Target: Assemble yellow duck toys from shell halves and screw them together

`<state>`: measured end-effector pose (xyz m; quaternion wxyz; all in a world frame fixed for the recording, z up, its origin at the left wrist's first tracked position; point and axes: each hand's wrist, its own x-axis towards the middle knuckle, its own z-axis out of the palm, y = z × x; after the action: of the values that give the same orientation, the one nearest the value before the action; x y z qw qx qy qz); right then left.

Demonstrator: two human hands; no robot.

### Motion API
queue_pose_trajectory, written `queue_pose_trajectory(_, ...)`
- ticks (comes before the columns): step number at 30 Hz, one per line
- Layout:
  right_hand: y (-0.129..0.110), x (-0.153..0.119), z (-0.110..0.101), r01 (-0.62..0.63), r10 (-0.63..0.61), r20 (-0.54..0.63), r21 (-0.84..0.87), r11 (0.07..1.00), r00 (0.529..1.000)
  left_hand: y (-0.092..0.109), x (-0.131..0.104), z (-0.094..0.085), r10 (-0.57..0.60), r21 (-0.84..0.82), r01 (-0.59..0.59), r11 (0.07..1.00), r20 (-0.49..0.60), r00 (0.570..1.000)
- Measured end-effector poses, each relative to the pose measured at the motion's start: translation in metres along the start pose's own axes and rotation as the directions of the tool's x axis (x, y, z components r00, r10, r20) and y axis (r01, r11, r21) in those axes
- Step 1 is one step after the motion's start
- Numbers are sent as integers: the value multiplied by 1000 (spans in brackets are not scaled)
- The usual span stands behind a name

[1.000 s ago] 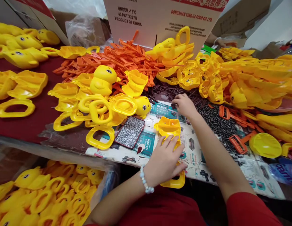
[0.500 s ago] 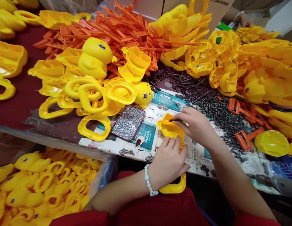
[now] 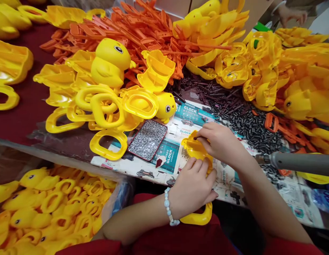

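My left hand (image 3: pixel 192 187), with a beaded bracelet at its wrist, is closed over a yellow plastic duck shell half (image 3: pixel 193 148). The shell's hollow side faces up, and its ring-shaped handle sticks out below my palm. My right hand (image 3: pixel 221 143) is at the shell's far end, thumb and fingers pinched on a small dark part (image 3: pixel 196 137); its exact shape is mostly hidden. Left of the shell lies a shallow tray of small silver screws (image 3: pixel 148 139). Beyond my right hand, small black cylinders (image 3: pixel 256 129) are heaped on the table.
A grey powered screwdriver (image 3: pixel 299 163) juts in from the right. Yellow duck shells (image 3: pixel 307 92) and orange parts (image 3: pixel 119 32) are piled behind. A bin of yellow duck pieces (image 3: pixel 55 209) stands lower left. Another person's hand (image 3: pixel 291 16) shows at the top right.
The grey screwdriver has come into view over the right side of the table. The other person's hand shows more fully. My hands keep nearly the same hold on the shell.
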<state>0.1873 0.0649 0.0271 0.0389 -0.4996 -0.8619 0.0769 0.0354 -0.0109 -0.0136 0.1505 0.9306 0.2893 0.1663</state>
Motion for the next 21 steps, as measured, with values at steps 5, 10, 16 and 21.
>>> queue_pose_trajectory(5, -5, 5, 4, -55, 53, 83, 15, 998, 995, -1, 0, 2, 8, -4, -8, 1000, -13, 1000)
queue_pose_trajectory(10, 2, 20, -15, -63, 45, 167, 102, 993, 985, -1, -2, 4, -2, -15, 2, 1000, -26, 1000)
queue_pose_trajectory(16, 28, 105, -5, -279, 281, -39, 65, 958, 959, 0, -3, 2, -10, -7, 10, 1000, -19, 1000)
queue_pose_trajectory(21, 38, 139, 16, -347, 351, -41, 78, 934, 935, 0, -2, 2, 1, 7, -1, 1000, -21, 1000)
